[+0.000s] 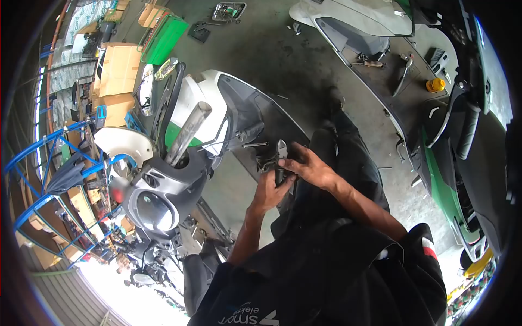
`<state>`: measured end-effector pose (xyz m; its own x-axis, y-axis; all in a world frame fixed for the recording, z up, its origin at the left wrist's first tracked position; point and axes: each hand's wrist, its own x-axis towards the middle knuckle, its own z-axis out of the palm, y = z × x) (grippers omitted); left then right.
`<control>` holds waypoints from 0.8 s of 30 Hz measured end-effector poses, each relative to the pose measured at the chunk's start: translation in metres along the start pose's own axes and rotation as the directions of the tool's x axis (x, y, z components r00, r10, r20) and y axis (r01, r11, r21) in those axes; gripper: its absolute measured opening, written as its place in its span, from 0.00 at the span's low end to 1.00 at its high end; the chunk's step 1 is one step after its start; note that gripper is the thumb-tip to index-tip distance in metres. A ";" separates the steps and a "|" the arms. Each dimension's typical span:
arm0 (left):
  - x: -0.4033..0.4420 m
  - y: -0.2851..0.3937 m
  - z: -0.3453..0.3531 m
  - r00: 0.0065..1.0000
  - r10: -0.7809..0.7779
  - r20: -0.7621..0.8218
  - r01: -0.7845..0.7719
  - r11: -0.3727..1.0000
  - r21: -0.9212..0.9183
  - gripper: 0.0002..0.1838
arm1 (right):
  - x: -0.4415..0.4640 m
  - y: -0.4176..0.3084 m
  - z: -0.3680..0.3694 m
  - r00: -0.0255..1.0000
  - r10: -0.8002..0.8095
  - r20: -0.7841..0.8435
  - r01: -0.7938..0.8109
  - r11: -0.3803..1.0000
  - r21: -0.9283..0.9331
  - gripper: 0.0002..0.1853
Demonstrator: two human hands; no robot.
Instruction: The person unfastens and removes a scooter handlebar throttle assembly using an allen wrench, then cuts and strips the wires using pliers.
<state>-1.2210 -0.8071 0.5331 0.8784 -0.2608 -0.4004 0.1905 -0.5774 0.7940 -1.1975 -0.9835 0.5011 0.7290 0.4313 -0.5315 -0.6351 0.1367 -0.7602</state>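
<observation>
A pair of pliers (281, 149) with a bare metal head and dark handles points away from me, near the middle of the view. My left hand (266, 193) is wrapped round its handles from below. From the right, my right hand (310, 169) reaches across with its fingertips on the same pliers, just behind the head. The fingers cover most of the handles. Just left of my hands, a thin metal rod (255, 144) juts out beside the grey and white scooter body (234, 111).
A bare metal steering tube (187, 133) rises from the scooter front above its headlight (154, 211). On another scooter's floorboard (375, 81) at right lie tools and a yellow container (435, 85). Cardboard boxes (119, 70), a green panel (166, 39) and a tool tray (228, 12) stand farther off.
</observation>
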 end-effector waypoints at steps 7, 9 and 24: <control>0.000 -0.034 -0.033 0.955 -0.109 -0.276 0.117 0.993 0.012 0.18 | -0.033 -0.030 0.000 0.955 -0.025 -0.295 -0.009 0.994 -0.113 0.28; 0.018 -0.083 -0.043 0.800 -0.120 -0.588 0.138 0.990 -0.015 0.20 | -0.033 -0.015 -0.010 0.934 -0.137 -0.329 0.093 0.985 -0.146 0.24; 0.048 -0.057 -0.029 0.772 -0.334 -0.541 -0.042 0.823 -0.567 0.13 | -0.049 -0.020 0.023 0.993 -0.008 0.120 0.025 0.989 -0.145 0.23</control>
<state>-1.1771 -0.7638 0.4822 0.8515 0.4105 -0.3264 0.3684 -0.0252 0.9293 -1.2264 -0.9875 0.5512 0.6981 0.5341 -0.4769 -0.5725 0.0164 -0.8197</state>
